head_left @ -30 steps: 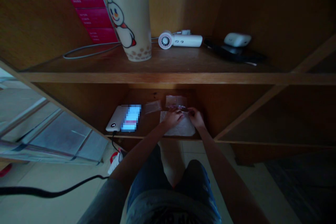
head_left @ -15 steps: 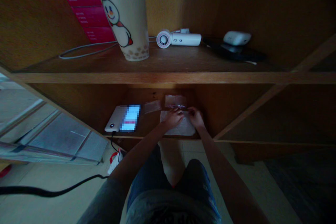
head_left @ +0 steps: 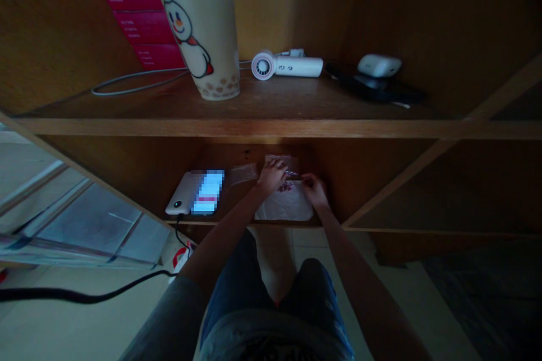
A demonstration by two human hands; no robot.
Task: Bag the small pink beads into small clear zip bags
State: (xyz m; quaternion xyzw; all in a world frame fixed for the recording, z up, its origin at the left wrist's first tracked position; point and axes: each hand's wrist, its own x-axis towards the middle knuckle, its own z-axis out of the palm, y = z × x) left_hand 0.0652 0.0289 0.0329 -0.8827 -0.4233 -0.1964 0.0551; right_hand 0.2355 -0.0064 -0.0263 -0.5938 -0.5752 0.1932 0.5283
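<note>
On the lower shelf lies a white sheet (head_left: pixel 292 208) like tissue, with a small pile of reddish beads or beadlike bits (head_left: pixel 285 186) near its far edge. My left hand (head_left: pixel 273 176) reaches over a clear plastic bag (head_left: pixel 282 158) behind the sheet, its fingers a little apart; whether they touch the bag is unclear. At the sheet's right far corner, my right hand (head_left: pixel 314 190) is closed in a pinch, and a thin dark thing pokes out toward the left. What it holds is too small to name. Another clear bag (head_left: pixel 243 174) lies left of my left hand.
A phone (head_left: pixel 208 192) with a lit screen and a white device (head_left: pixel 182 194) with a black cable lie at the left. On the upper shelf stand a bubble tea cup (head_left: pixel 215 39), a handheld fan (head_left: pixel 288 65) and a white case (head_left: pixel 379 65). The shelf edge (head_left: pixel 254 127) overhangs my hands.
My left hand has moved away and left from the sheet to the clear bag, uncovering the reddish pile. My right hand has stayed pinched at nearly the same place.
</note>
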